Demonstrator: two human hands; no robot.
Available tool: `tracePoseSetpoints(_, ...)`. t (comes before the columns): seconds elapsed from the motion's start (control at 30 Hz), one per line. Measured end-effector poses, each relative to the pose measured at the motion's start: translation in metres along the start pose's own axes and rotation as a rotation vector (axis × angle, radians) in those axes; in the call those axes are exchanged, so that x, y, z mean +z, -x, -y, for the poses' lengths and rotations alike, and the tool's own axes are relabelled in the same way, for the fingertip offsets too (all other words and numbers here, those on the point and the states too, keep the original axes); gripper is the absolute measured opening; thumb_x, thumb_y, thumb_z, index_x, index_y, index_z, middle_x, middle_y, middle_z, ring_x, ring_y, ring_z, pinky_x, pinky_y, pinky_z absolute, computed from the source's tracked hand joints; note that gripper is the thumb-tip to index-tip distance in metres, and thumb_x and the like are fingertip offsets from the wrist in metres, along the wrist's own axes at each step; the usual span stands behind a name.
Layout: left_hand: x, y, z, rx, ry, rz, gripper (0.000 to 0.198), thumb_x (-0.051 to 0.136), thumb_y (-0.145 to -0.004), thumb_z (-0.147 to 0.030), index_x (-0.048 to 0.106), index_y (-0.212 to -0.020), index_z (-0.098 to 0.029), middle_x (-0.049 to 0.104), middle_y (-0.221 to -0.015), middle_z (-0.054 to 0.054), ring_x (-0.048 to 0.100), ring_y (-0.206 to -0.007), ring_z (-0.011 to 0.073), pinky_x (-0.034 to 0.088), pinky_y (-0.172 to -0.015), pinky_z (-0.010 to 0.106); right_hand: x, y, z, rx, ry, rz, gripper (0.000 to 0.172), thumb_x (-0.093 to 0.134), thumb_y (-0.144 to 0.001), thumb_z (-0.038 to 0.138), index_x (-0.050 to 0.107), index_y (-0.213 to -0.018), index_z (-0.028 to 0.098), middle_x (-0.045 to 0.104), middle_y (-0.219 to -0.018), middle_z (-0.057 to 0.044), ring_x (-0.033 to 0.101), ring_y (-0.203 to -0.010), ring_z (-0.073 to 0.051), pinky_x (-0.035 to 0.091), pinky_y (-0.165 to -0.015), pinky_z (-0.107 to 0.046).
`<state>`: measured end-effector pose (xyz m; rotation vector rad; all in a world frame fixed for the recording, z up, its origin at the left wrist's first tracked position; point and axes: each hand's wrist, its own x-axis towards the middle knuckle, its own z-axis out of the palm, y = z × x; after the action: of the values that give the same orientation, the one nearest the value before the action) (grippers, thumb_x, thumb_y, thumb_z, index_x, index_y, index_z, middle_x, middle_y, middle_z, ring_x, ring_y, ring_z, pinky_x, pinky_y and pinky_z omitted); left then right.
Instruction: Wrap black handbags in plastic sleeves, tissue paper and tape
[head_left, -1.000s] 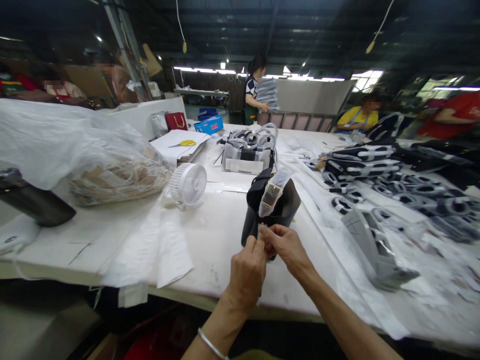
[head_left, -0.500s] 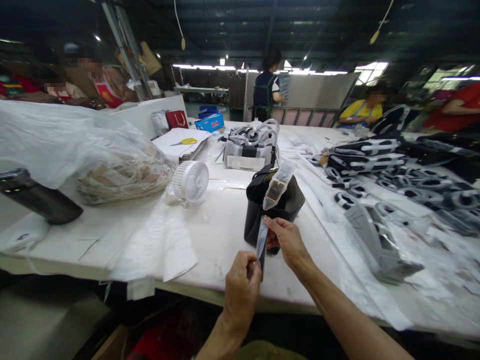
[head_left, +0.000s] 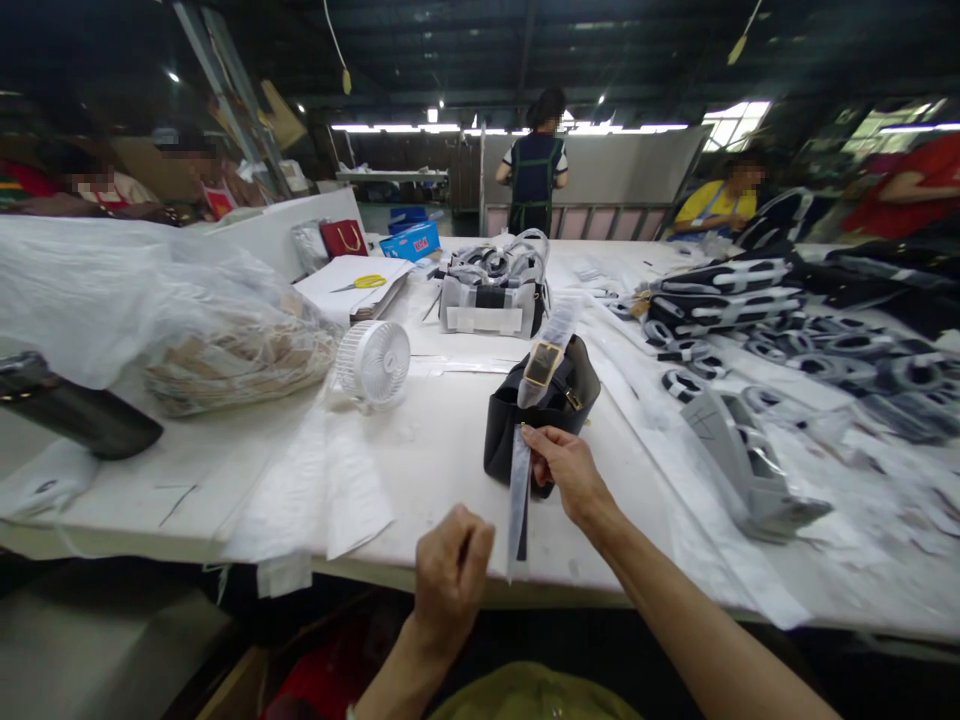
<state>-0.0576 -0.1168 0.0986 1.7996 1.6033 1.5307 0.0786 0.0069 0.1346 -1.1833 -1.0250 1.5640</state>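
The right hand point(head_left: 568, 470) is closed in a pinch, thumb and fingertips gripping the upper part of a long strap point(head_left: 517, 500) wrapped in clear film. The strap hangs straight down from the pinch, past the front edge of the table point(head_left: 442, 450). The left hand point(head_left: 450, 572) sits lower and nearer the body, its fingers curled into a loose fist just beside the strap's lower end. I cannot tell whether it holds anything or touches the strap.

Directly behind the right hand a black handbag point(head_left: 501, 440) stands upright on the table, and the top of the strap lies against its front. A gold buckle point(head_left: 541, 364) under plastic wrap sits at the bag's top.

To the left of the bag are a small white fan point(head_left: 373, 362) and a clear plastic sack point(head_left: 225, 345) of brownish paper. Further back stands a grey wrapped bag point(head_left: 491, 295), with yellow scissors point(head_left: 367, 283) on a stack of paper and a blue box point(head_left: 409, 242) nearby. Piles of wrapped black straps point(head_left: 750, 300) cover the table's right side. A person point(head_left: 536, 170) stands at the far end, back turned.
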Motion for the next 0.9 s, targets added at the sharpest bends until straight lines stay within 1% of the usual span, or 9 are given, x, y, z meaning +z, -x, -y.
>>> tracePoseSetpoints(0.03, 0.003, -0.01, 0.001, -0.182, 0.091, -0.081, 0.028, 0.045, -0.099, -0.032, 0.05, -0.075, -0.02, 0.05, -0.065, -0.003, 0.051, -0.061, 0.0109, 0.041, -0.062, 0.024, 0.0, 0.0, 0.0, -0.01, -0.001, -0.011, 0.046, 0.083, -0.057, 0.054, 0.055, -0.053, 0.017, 0.045, -0.043, 0.006, 0.032, -0.035, -0.003, 0.023, -0.032, -0.018)
tracePoseSetpoints(0.07, 0.009, -0.021, 0.002, -0.336, 0.218, -0.093, 0.028, 0.045, -0.098, -0.038, 0.053, -0.079, -0.019, 0.054, -0.068, -0.001, 0.054, -0.065, 0.0121, 0.044, -0.065, 0.024, 0.001, 0.001, 0.0, -0.013, 0.002, -0.02, 0.047, 0.083, -0.056, 0.054, 0.054, -0.053, 0.017, 0.04, -0.042, 0.008, 0.026, -0.035, -0.002, 0.017, -0.032, -0.018)
tracePoseSetpoints(0.17, 0.034, -0.052, 0.002, -0.71, 0.746, 0.162, 0.043, 0.046, -0.093, -0.056, 0.058, -0.087, -0.015, 0.062, -0.073, 0.005, 0.06, -0.066, 0.0156, 0.05, -0.065, 0.029, 0.001, 0.004, 0.001, 0.032, 0.0, 0.001, 0.048, 0.082, -0.056, 0.057, 0.053, -0.056, 0.019, 0.035, -0.04, 0.01, 0.023, -0.034, -0.004, 0.015, -0.032, -0.02)
tracePoseSetpoints(0.27, 0.057, -0.066, -0.004, -0.894, 1.025, 0.292, 0.052, 0.057, -0.082, -0.066, 0.056, -0.086, -0.014, 0.058, -0.063, 0.002, 0.052, -0.048, 0.0113, 0.043, -0.047, 0.023, -0.001, 0.005, 0.002, 0.051, -0.002, 0.034, 0.048, 0.08, -0.058, 0.059, 0.052, -0.057, 0.021, 0.041, -0.042, 0.008, 0.03, -0.033, -0.006, 0.02, -0.032, -0.023)
tracePoseSetpoints(0.4, 0.069, -0.063, -0.01, -0.79, 0.919, 0.151, 0.05, 0.064, -0.077, -0.066, 0.051, -0.082, -0.018, 0.038, -0.05, -0.01, 0.023, -0.034, 0.0024, 0.016, -0.034, 0.015, -0.007, -0.002, 0.001, -0.072, 0.126, -0.007, 0.044, 0.079, -0.061, 0.055, 0.055, -0.053, 0.018, 0.05, -0.047, 0.004, 0.037, -0.04, -0.007, 0.026, -0.039, -0.023)
tracePoseSetpoints(0.5, 0.069, -0.059, -0.01, -0.687, 0.74, 0.07, 0.048, 0.063, -0.079, -0.065, 0.047, -0.076, -0.02, 0.033, -0.047, -0.012, 0.022, -0.036, 0.0023, 0.017, -0.035, 0.014, -0.008, -0.009, -0.004, -0.116, 0.168, 0.002, 0.04, 0.076, -0.063, 0.054, 0.058, -0.055, 0.018, 0.053, -0.05, 0.002, 0.042, -0.045, -0.009, 0.033, -0.044, -0.024)
tracePoseSetpoints(0.77, 0.072, -0.063, -0.011, -0.729, 0.641, -0.032, 0.042, 0.068, -0.076, -0.057, 0.049, -0.071, -0.019, 0.038, -0.044, -0.011, 0.023, -0.034, 0.0029, 0.016, -0.031, 0.014, -0.002, -0.014, -0.007, -0.243, 0.337, -0.015, 0.037, 0.058, -0.082, 0.046, 0.056, -0.056, 0.02, 0.054, -0.052, 0.004, 0.048, -0.051, -0.011, 0.036, -0.05, -0.022)
tracePoseSetpoints(0.83, 0.074, -0.065, -0.012, -0.727, 0.643, -0.037, 0.04, 0.07, -0.074, -0.054, 0.054, -0.073, -0.018, 0.038, -0.044, -0.011, 0.024, -0.033, 0.0029, 0.017, -0.031, 0.013, -0.013, -0.012, -0.001, -0.234, 0.365, 0.007, 0.036, 0.055, -0.085, 0.044, 0.06, -0.059, 0.02, 0.055, -0.052, 0.004, 0.048, -0.051, -0.01, 0.036, -0.051, -0.022)
tracePoseSetpoints(0.9, 0.076, -0.065, -0.013, -0.731, 0.635, -0.039, 0.038, 0.071, -0.073, -0.052, 0.058, -0.076, -0.017, 0.039, -0.043, -0.01, 0.026, -0.033, 0.0029, 0.017, -0.031, 0.013, -0.039, -0.005, 0.01, -0.243, 0.39, -0.015, 0.034, 0.055, -0.085, 0.043, 0.067, -0.065, 0.019, 0.055, -0.051, 0.004, 0.049, -0.051, -0.01, 0.037, -0.052, -0.022)
